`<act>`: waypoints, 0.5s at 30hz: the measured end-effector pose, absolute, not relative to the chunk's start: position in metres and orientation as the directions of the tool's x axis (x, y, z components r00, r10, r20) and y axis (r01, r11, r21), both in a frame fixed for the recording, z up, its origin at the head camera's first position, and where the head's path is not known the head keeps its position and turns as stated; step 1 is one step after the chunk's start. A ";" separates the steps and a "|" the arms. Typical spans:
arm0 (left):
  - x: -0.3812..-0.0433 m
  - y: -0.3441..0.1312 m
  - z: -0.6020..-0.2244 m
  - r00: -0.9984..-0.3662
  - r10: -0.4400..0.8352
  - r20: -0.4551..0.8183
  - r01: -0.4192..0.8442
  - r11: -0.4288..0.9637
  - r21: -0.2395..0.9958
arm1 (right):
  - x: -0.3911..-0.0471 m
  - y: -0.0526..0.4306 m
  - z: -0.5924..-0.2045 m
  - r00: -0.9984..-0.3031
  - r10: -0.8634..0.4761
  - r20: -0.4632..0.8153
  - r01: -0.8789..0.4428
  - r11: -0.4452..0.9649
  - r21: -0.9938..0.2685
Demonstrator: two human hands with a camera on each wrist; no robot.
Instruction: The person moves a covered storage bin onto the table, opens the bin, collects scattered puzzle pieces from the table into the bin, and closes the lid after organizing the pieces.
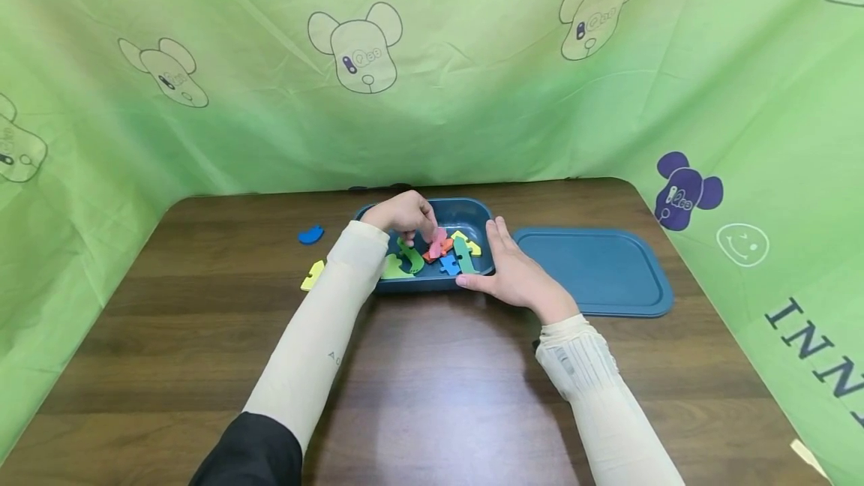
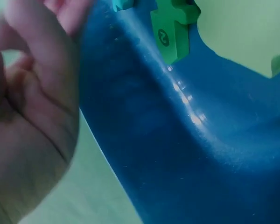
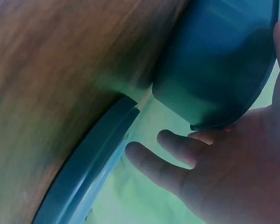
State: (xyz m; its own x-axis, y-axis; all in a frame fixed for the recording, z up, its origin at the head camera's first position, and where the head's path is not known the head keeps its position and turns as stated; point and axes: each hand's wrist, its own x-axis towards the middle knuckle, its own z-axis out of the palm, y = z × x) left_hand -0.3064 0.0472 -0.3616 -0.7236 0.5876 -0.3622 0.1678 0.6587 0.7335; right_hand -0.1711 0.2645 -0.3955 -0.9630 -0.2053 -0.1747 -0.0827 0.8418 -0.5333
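A dark blue box (image 1: 442, 285) holds several coloured foam-like puzzle pieces. My left hand (image 1: 405, 214) reaches into it over the left part, fingers bent down beside a pink piece (image 1: 438, 240); whether they pinch it is not clear. Around lie a green curved piece (image 1: 411, 256), a light green piece (image 1: 393, 268), a blue piece (image 1: 449, 265) and a teal-green piece (image 1: 463, 255). In the left wrist view, the left hand (image 2: 37, 88) shows bent fingers, tips out of frame. My right hand (image 1: 516, 274) rests against the box's right side, fingers extended, thumb at the front rim.
A blue lid (image 1: 597, 272) lies flat on the wooden table (image 1: 445, 396) right of the box. Left of the box are a blue piece (image 1: 311, 235) and a yellow piece (image 1: 313, 275). A green printed cloth (image 1: 459, 96) hangs behind the table.
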 end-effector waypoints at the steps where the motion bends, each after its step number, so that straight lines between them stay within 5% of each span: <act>1: -0.306 0.047 -0.361 -0.739 0.576 -0.350 0.179 0.668 0.722 | -0.171 0.264 -0.395 -0.963 -0.206 -0.176 -0.082 0.841 -0.535; 6: -0.304 0.046 -0.354 -0.811 0.526 -0.257 0.208 0.669 0.714 | -0.171 0.263 -0.395 -0.962 -0.206 -0.178 -0.079 0.837 -0.541; 15: -0.296 0.032 -0.326 -0.845 0.506 -0.173 0.184 0.578 0.795 | -0.172 0.264 -0.396 -0.961 -0.203 -0.186 -0.073 0.838 -0.541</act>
State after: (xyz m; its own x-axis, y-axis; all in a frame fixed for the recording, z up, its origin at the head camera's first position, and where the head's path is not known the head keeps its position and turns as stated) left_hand -0.2955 0.0324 -0.3259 -0.8449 0.5063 -0.1727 0.1838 0.5779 0.7952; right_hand -0.1716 0.2643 -0.3957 -0.9613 -0.2032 -0.1861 -0.0726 0.8382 -0.5405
